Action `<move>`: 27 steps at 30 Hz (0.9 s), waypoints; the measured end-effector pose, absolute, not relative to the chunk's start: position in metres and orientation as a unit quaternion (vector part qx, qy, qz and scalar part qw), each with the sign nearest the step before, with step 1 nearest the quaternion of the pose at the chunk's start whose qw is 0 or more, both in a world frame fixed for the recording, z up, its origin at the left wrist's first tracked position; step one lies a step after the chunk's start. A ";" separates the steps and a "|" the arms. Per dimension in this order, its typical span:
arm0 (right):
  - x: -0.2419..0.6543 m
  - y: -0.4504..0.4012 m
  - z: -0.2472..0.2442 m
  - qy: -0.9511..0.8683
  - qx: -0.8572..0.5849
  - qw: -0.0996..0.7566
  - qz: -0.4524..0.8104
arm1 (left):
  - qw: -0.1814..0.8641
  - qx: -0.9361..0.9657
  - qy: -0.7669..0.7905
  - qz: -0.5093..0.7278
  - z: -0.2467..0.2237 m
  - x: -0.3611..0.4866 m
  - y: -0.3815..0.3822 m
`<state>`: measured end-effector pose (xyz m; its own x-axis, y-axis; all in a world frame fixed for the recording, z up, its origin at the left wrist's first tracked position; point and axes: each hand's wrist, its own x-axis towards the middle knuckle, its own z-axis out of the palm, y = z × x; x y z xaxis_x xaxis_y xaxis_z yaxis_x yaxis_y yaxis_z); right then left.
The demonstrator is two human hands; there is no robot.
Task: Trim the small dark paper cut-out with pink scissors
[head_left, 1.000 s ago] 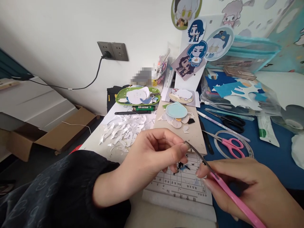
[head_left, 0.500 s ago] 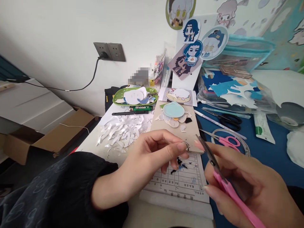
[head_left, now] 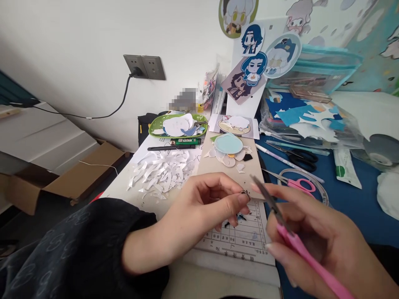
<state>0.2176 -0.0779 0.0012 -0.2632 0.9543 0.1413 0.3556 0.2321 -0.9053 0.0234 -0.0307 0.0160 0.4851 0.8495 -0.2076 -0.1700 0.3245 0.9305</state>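
Observation:
Between thumb and fingertips, my left hand [head_left: 199,211] pinches a tiny dark-edged paper piece [head_left: 245,193], mostly hidden by the fingers. My right hand [head_left: 324,232] grips pink-handled scissors [head_left: 293,238], whose metal blades point up and left, just right of the piece and apart from it. The blades look closed together. Beneath my left hand lies a printed form sheet [head_left: 237,245] with small black and blue scraps [head_left: 230,224] on it. Past my hands, a light-blue oval cutout [head_left: 228,143] rests on pale petal-like paper pieces on a beige board [head_left: 215,170].
White paper strips [head_left: 162,172] are heaped left of the board. Behind them are a black pen [head_left: 171,147] and a green tray [head_left: 152,124] of cutouts. Another pair of pink scissors [head_left: 301,185], black scissors [head_left: 302,160] and a tube [head_left: 346,166] lie on the right.
The scissors in my right hand have shifted slightly left and up, nearer the small piece. My left hand has moved very slightly right, still pinching.

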 end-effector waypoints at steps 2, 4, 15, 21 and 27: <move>0.222 -0.076 0.003 -0.672 -0.482 0.381 0.414 | 0.718 0.468 0.378 0.348 0.017 0.023 -0.031; 0.226 -0.074 0.004 -0.685 -0.490 0.342 0.416 | 0.711 0.476 0.386 0.346 0.018 0.022 -0.031; 0.213 -0.074 0.003 -0.678 -0.530 0.248 0.445 | 0.685 0.493 0.376 0.382 0.021 0.022 -0.031; 0.217 -0.068 0.001 -0.736 -0.479 0.201 0.434 | 0.685 0.490 0.374 0.389 0.020 0.022 -0.031; 0.216 -0.068 0.001 -0.752 -0.482 0.194 0.407 | 0.686 0.490 0.366 0.394 0.020 0.022 -0.032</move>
